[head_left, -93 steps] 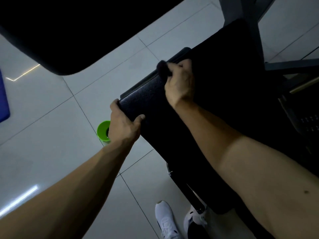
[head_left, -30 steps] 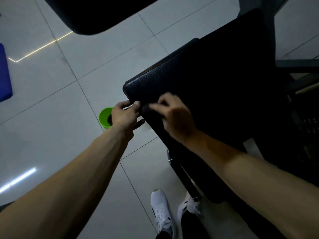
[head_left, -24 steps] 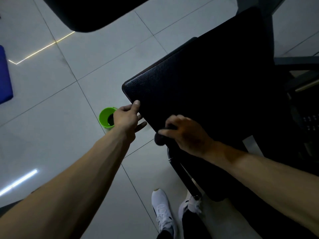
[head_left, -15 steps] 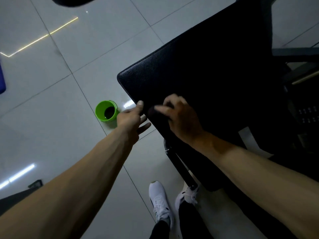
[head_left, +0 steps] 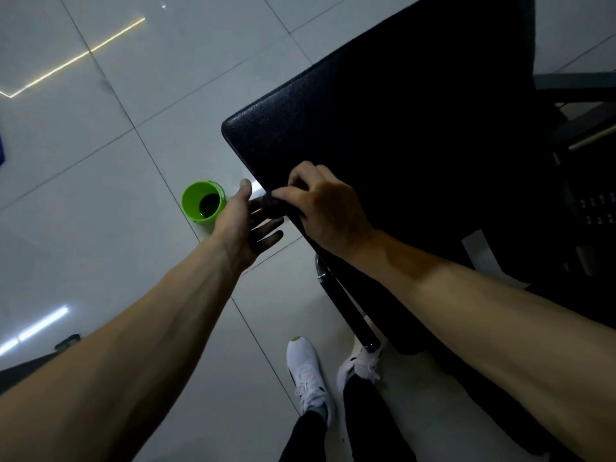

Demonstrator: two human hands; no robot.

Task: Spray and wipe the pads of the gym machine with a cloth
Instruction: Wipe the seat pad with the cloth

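Observation:
A large black textured pad [head_left: 383,121] of the gym machine fills the upper right. My right hand [head_left: 325,206] pinches a small dark cloth [head_left: 271,205] at the pad's near left edge. Just left of the cloth is my left hand [head_left: 246,225], fingers straight, the fingertips under the cloth and beside the pad's edge. No spray bottle is in view.
A green cup [head_left: 203,201] with dark liquid stands on the white tiled floor left of the pad. A black frame bar [head_left: 346,311] runs under the pad toward my white shoes [head_left: 308,371]. Machine frame and a weight stack [head_left: 596,208] sit at the right.
My right hand wiped down the pad's left edge and came back up to it. My left hand let go of the pad corner and opened beneath the cloth. The camera tilted lower.

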